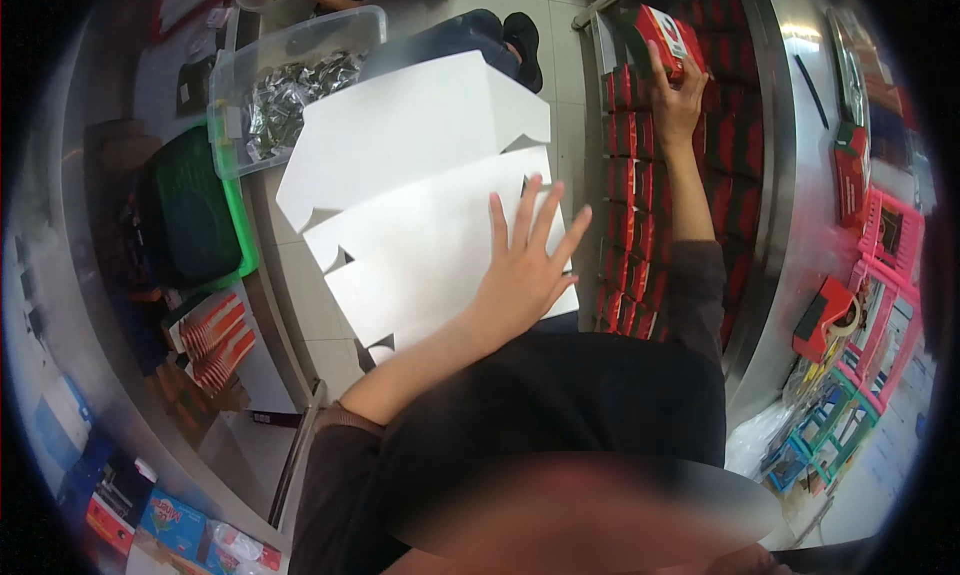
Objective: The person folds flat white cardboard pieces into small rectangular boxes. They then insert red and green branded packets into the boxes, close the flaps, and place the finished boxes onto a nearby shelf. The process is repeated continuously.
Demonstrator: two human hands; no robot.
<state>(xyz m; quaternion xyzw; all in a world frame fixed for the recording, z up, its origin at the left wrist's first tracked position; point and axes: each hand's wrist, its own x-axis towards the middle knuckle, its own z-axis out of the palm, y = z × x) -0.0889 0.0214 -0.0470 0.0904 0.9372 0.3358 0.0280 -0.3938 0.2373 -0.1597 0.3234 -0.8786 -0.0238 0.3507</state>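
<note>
My left hand (525, 260) lies with its fingers spread on a white die-cut cardboard sheet (410, 230), which has folds and small notches and rests in front of my body. Out to the right, my right hand (680, 100) grips a small red and dark green box (667, 37) with a white patch on its top. Beneath that box are several rows of similar red and dark boxes (630, 205), packed close together. The sheet covers part of what lies under it.
A clear plastic bin (225, 125) of small shiny packets stands at the far left. Beside it is a green-edged crate (240, 225). Another person's dark-clad leg (440, 40) and shoe reach in behind the sheet. A tape roll (848, 320) and pink baskets (890, 245) sit at right.
</note>
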